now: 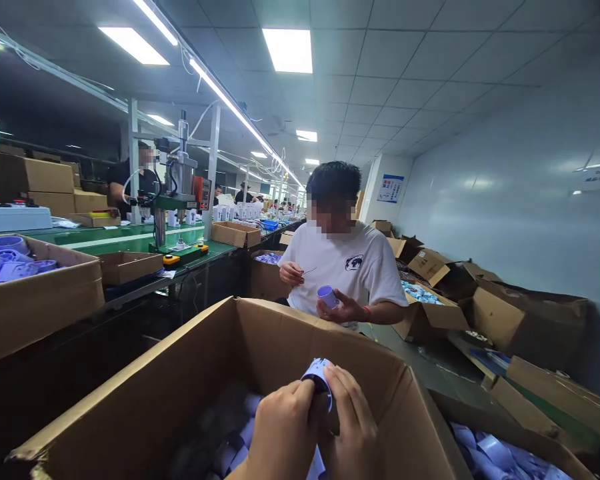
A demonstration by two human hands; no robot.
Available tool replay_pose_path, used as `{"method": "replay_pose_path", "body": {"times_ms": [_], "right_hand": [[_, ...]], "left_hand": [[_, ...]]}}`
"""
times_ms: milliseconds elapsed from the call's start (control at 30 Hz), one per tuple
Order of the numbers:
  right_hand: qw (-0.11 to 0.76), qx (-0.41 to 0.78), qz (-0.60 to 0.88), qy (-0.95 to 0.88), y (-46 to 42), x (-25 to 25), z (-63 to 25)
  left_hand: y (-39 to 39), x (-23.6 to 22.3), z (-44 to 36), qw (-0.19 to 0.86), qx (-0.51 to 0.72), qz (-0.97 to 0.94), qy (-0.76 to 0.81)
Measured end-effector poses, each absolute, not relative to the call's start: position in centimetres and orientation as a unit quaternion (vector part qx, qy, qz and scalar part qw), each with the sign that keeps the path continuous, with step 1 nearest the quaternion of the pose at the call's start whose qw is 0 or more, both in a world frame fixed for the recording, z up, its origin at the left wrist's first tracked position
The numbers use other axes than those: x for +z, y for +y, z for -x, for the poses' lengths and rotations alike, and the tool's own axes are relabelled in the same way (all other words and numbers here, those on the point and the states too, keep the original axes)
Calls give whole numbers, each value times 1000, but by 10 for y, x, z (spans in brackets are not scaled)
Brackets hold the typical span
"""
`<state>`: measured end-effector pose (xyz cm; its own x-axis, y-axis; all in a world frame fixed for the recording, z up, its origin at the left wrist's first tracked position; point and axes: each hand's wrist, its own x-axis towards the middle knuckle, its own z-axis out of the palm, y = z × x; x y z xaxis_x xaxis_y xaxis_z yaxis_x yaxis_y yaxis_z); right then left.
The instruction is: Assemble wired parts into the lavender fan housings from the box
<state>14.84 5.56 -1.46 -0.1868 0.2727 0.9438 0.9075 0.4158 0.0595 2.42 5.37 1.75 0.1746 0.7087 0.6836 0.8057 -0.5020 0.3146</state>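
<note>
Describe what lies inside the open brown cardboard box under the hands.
Purple tubular plastic parts lie in the box. The left hand and right hand hide some; anything deeper is covered.

Interior under rectangular ceiling panels (287, 51) and a receding tube light (233, 101), cool and moderately bright, soft glare on the right-hand wall (500, 200), deep shadow at lower left, wide-angle stretching toward the edges, pixelated patches over faces, box interior dim and hazy.

Factory assembly floor. Long green bench (115, 235) at nine to eleven o'clock, carrying a press machine (180, 180); strip lights (240, 110) above, running toward twelve. Cardboard boxes (495, 313) of plastic parts at three to four o'clock. Workers along the line.
</note>
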Motion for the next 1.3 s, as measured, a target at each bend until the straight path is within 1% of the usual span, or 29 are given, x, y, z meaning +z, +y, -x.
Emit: {"method": "replay_pose_path", "body": {"times_ms": [233,367,467,600,733,833,900,1000,1167,1300], "right_hand": [[493,-350,417,-679,52,-6,-142],[502,-332,419,-680,55,-11,-142],[506,-313,425,-682,59,-16,-144],[524,-271,442,-676,62,-15,-147],[557,-196,456,-666,64,-18,-151],[581,-117,459,-662,67,-24,-153],[596,-100,455,-654,69,-28,-155],[583,-145,440,-668,69,-28,-156],[548,-220,419,-690,67,-25,-157],[537,-243,414,-694,63,-21,-156]], "left_hand": [[48,40,-22,-71,-310,771,-551],[48,43,-22,-107,-294,767,-560],[50,42,-23,-113,-300,765,-559],[53,38,-22,-101,-332,770,-536],[54,34,-19,-96,-417,774,-466],[55,33,-17,-141,-487,740,-442],[57,34,-16,-197,-513,711,-439],[60,35,-16,-268,-533,676,-433],[64,33,-18,-349,-546,628,-430],[69,35,-16,-464,-533,589,-391]]}}
